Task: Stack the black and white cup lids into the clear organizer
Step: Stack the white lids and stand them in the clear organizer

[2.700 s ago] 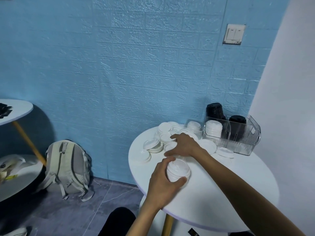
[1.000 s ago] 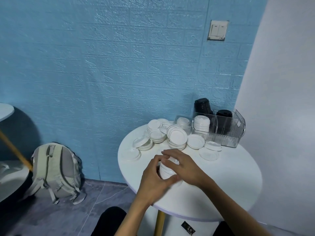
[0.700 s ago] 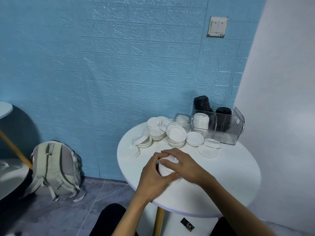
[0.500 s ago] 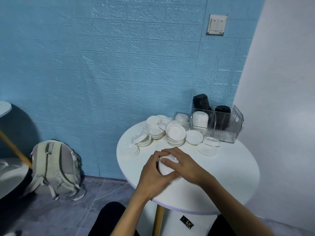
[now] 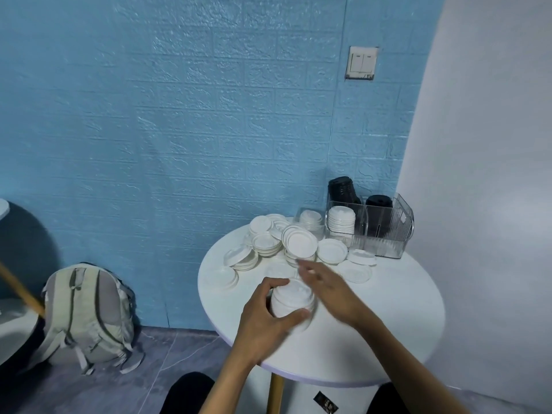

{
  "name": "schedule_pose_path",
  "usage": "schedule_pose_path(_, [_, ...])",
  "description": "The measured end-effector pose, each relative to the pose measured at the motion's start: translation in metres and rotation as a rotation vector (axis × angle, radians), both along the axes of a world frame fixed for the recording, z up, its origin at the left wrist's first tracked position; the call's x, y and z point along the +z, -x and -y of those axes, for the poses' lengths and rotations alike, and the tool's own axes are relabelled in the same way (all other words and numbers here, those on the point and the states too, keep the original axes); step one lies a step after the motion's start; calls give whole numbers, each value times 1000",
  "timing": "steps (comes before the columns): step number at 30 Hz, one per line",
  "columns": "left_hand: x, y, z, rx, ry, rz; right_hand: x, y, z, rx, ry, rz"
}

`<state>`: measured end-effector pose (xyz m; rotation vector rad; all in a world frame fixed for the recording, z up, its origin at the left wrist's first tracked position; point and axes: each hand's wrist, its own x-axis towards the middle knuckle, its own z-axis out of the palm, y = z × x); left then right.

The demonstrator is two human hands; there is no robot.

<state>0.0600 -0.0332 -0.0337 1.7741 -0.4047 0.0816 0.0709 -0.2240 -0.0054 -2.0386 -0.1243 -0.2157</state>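
Left hand (image 5: 263, 321) wraps thumb and fingers around the stack of white lids (image 5: 294, 303) on the round table (image 5: 388, 324). Right hand (image 5: 331, 291) is at its two o'clock, blurred, fingers extended and loosely apart. Clear organizer (image 5: 385, 231) sits at the table's one o'clock edge.

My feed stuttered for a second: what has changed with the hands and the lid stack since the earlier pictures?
The right hand has let go of the held stack of white lids and lifted off with fingers extended, blurred, toward the loose lid piles. The left hand keeps its grip round the stack on the table. The clear organizer and its lids look unchanged.
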Motion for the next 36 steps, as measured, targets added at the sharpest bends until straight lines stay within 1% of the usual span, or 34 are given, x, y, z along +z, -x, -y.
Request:
schedule_pose_path(1, [-1, -1, 0, 2, 1, -1, 0, -2, 13, -120, -2, 42])
schedule_pose_path(3, [-3, -3, -1, -2, 6, -4, -3, -7, 42, -355, 149, 81])
schedule_pose_path(5, [-4, -4, -2, -11, 8, -5, -10, -10, 69, -491, 286, 62])
schedule_pose_path(6, [-4, -4, -2, -11, 10, -6, -13, -12, 79, -518, 330, 41])
schedule_pose_path(9, [-4, -5, -1, -11, 15, -20, -23, -16, 97, -516, 452, -50])
schedule_pose_path(11, [-4, -5, -1, -12, 16, -23, -33, -18, 101, -489, 510, -78])
schedule_pose_path(16, [-4, -6, -1, -13, 14, -23, -43, -21, 100, -456, 540, -30])
schedule_pose_path(19, [-4, -6, -2, -14, 22, -23, -46, -12, 96, -361, 602, 8])
schedule_pose_path(21, [-4, -5, -2, -17, 21, -23, -41, -1, 89, -304, 606, 34])
schedule_pose_path(23, [-4, -5, -1, -19, 19, -21, -30, 10, 79, -289, 537, 84])
schedule_pose_path(25, [-6, -6, -1, -18, 18, -24, -14, 19, 65, -312, 426, 135])
schedule_pose_path(27, [-7, -7, -2, -25, 12, -32, 3, 28, 48, -309, 275, 163])
schedule_pose_path(29, [-6, -7, -2, -31, 8, -39, 21, 33, 30, -285, 81, 170])
schedule_pose_path(31, [-5, -7, -2, -39, 2, -35, 35, 35, 15, -259, -90, 152])
schedule_pose_path(33, [-5, -6, -3, -49, -7, -32, 45, 33, 6, -216, -213, 100])
schedule_pose_path(35, [-5, -6, -3, -55, -4, -33, 48, 30, 1, -141, -273, 36])
schedule_pose_path(36, [-5, -6, -3, -56, 0, -35, 48, 27, 0, -108, -271, 8])
